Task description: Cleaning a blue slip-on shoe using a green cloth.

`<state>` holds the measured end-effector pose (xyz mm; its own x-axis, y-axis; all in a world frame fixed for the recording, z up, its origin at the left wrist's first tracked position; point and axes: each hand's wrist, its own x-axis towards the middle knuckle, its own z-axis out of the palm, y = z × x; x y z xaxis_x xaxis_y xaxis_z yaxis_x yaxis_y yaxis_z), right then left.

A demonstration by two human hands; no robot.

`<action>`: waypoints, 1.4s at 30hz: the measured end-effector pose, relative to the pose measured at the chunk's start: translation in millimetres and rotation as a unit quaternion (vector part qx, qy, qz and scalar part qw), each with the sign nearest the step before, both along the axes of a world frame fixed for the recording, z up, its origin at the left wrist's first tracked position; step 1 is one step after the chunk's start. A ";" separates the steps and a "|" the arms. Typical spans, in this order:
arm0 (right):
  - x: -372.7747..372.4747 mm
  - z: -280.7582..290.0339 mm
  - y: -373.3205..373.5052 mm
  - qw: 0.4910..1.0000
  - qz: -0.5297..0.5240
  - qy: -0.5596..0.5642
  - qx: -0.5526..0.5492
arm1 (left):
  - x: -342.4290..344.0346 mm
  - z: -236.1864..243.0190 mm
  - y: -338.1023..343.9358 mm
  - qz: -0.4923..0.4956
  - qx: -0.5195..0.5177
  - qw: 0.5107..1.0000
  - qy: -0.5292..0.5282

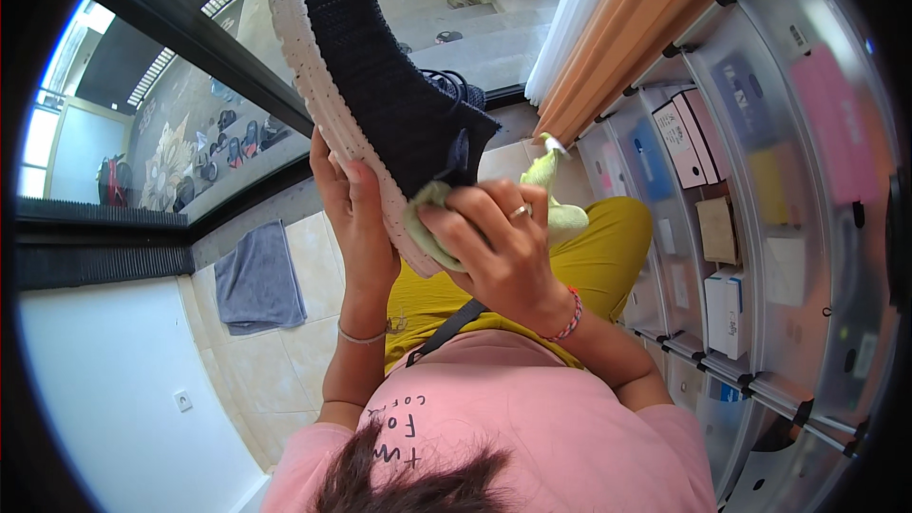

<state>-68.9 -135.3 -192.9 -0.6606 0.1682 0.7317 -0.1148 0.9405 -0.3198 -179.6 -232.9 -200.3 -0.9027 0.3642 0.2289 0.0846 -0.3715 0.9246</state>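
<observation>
A dark navy sneaker [366, 66] with a speckled white sole is held up in front of me, toe toward the top of the view, laces at its right. My left hand [356, 209] grips it along the left side of the sole. My right hand [489, 242] clutches a pale green cloth [565, 220] and presses part of it against the heel end of the shoe, while the rest hangs out to the right. My legs in mustard trousers lie beneath both hands.
A grey towel [256, 275] lies on the tiled floor [266, 380] by a white wall. Glass panes [247, 28] show footwear outside. Orange and white curtains [608, 9] hang beside clear stacked storage boxes [760, 228] along my right.
</observation>
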 end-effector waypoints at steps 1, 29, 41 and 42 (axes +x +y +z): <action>5.8 -7.9 0.5 1.000 0.010 -0.009 0.010 | -2.5 -3.1 -1.5 0.001 -0.017 1.000 -0.002; 2.4 72.3 90.7 0.986 -0.104 0.114 0.067 | 29.1 -26.3 -11.4 -0.127 -0.167 0.973 0.095; 5.5 89.9 115.0 0.766 0.166 0.011 -0.621 | 37.3 -22.4 -17.2 -0.254 -0.054 0.965 -0.015; 9.7 92.9 110.3 0.796 0.107 0.007 -0.596 | 34.6 -23.2 -16.3 -0.253 -0.053 0.966 -0.014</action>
<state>-59.2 -25.0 -99.9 -0.7605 0.6331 0.1445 -0.2431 -0.0713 -0.9674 -145.0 -249.2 -223.6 -0.6079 0.7808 0.1442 -0.1082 -0.2614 0.9591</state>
